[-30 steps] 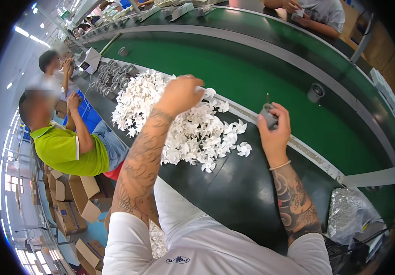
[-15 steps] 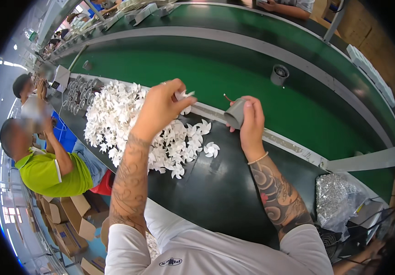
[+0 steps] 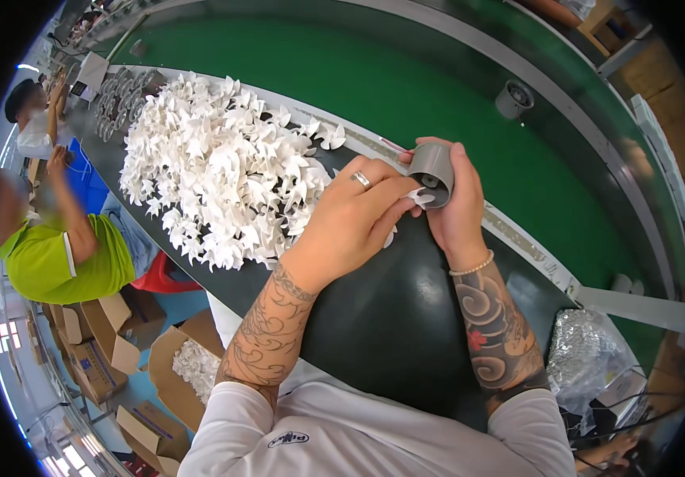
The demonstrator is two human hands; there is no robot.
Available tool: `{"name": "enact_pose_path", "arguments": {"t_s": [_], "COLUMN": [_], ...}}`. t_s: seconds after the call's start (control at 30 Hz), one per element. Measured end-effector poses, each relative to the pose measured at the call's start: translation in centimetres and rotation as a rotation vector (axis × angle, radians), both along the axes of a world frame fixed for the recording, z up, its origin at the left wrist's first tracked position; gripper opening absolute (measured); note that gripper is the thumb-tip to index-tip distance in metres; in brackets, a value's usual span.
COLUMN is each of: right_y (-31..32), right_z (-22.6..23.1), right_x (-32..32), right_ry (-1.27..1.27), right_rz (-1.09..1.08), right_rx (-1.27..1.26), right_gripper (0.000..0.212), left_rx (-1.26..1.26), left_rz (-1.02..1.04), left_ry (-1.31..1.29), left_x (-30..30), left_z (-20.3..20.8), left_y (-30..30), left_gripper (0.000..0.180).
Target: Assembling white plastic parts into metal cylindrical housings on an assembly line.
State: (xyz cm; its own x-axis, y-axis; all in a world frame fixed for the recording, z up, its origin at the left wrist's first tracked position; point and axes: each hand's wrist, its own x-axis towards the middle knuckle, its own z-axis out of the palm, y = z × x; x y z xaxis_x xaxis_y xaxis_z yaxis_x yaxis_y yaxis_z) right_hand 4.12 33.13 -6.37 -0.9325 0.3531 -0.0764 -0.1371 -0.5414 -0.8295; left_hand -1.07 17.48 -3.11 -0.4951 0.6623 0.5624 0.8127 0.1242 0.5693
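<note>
My right hand (image 3: 460, 195) is wrapped round a grey cylindrical housing (image 3: 431, 168), its open end tilted toward me. A shaft hub shows inside, and a thin wire sticks out behind its far side. My left hand (image 3: 352, 216) pinches a small white fan blade (image 3: 420, 197) between thumb and fingers, right at the rim of that opening. Whether the blade touches the hub I cannot tell. Left of my hands a big heap of white fan blades (image 3: 215, 171) covers the dark worktop (image 3: 358, 318).
Beyond the worktop runs a green conveyor belt (image 3: 406, 79) carrying another grey housing (image 3: 515, 99). Grey ring-shaped parts (image 3: 120, 103) lie past the heap. A plastic bag of silvery parts (image 3: 585, 346) sits at right. Cartons (image 3: 92, 370) stand at lower left, near a co-worker in green (image 3: 80, 254).
My left hand has come right and down from above the heap, bringing the fan blade to the housing's opening. My right hand has turned the open end toward me. The whole view has shifted.
</note>
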Motion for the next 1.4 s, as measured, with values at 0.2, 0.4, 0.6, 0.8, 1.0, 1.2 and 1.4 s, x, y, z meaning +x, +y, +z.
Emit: {"name": "enact_pose_path", "arguments": {"t_s": [0.2, 0.4, 0.6, 0.8, 1.0, 1.2, 1.4], "right_y": [-0.2, -0.3, -0.1, -0.3, -0.7, -0.1, 0.4], "right_z": [0.1, 0.0, -0.3, -0.3, -0.3, -0.1, -1.9], "right_x": [0.0, 0.1, 0.1, 0.3, 0.4, 0.2, -0.5], "right_ry": [-0.063, -0.063, -0.044, -0.065, -0.068, -0.054, 0.106], "right_rz": [0.000, 0.063, 0.070, 0.058, 0.073, 0.144, 0.012], "right_rx": [0.093, 0.136, 0.156, 0.224, 0.268, 0.154, 0.569], "right_gripper": [0.051, 0.052, 0.052, 0.051, 0.052, 0.052, 0.038], "left_rx": [-0.001, 0.022, 0.109, 0.125, 0.121, 0.049, 0.003], "left_rz": [-0.009, 0.058, 0.135, 0.189, 0.129, 0.008, 0.073], "left_ry": [-0.122, -0.140, -0.308, -0.399, -0.889, -0.392, -0.031], "left_x": [0.1, 0.1, 0.8, 0.4, -0.4, -0.1, 1.2], "left_z": [-0.9, -1.8, -1.3, -2.4, -0.9, -0.1, 0.4], "left_y": [0.1, 0.5, 1.1, 0.9, 0.3, 0.0, -0.4], "left_gripper": [0.022, 0.019, 0.018, 0.012, 0.018, 0.033, 0.050]}}
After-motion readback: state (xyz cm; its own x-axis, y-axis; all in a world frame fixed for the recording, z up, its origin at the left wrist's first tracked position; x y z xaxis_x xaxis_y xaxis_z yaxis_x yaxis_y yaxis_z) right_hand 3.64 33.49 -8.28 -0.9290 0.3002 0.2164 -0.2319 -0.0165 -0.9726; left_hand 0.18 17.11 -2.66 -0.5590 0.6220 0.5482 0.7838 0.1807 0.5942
